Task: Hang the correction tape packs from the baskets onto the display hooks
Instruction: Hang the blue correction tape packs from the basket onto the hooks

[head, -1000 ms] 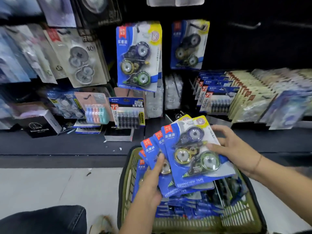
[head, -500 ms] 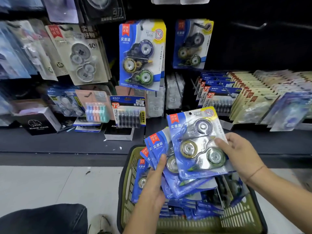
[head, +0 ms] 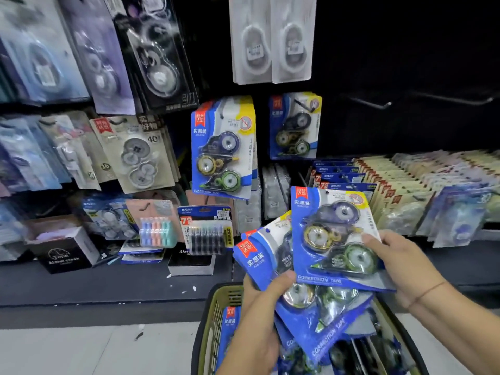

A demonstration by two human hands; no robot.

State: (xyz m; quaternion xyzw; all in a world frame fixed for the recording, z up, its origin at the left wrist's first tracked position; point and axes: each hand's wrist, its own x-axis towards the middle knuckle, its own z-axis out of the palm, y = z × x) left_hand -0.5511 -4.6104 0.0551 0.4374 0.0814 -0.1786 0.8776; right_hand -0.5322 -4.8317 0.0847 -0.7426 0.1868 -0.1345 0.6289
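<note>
One broad black display wall faces you. On it hang a thick stack of blue-and-yellow carded correction tape packs, a thinner stack to its right, and a bare metal hook further right. Below, the olive-green plastic basket holds more of the same packs.

Your left hand grips a fanned bunch of blue packs over the basket, with the thumb curled across their faces. Your right hand pinches a single blue blister pack by its lower right edge. The thumb is on the front and the other fingers are hidden behind the card.

That pack stands nearly upright, its long axis vertical, with the header end on top and away from your fingers. The thinner stack hangs up and slightly left of the header, well apart from it, and your right hand is the nearer one. I judge the next move to be a lift up and forward, header leading, with the card square to the hook. The hang slot is too small to make out.
</note>
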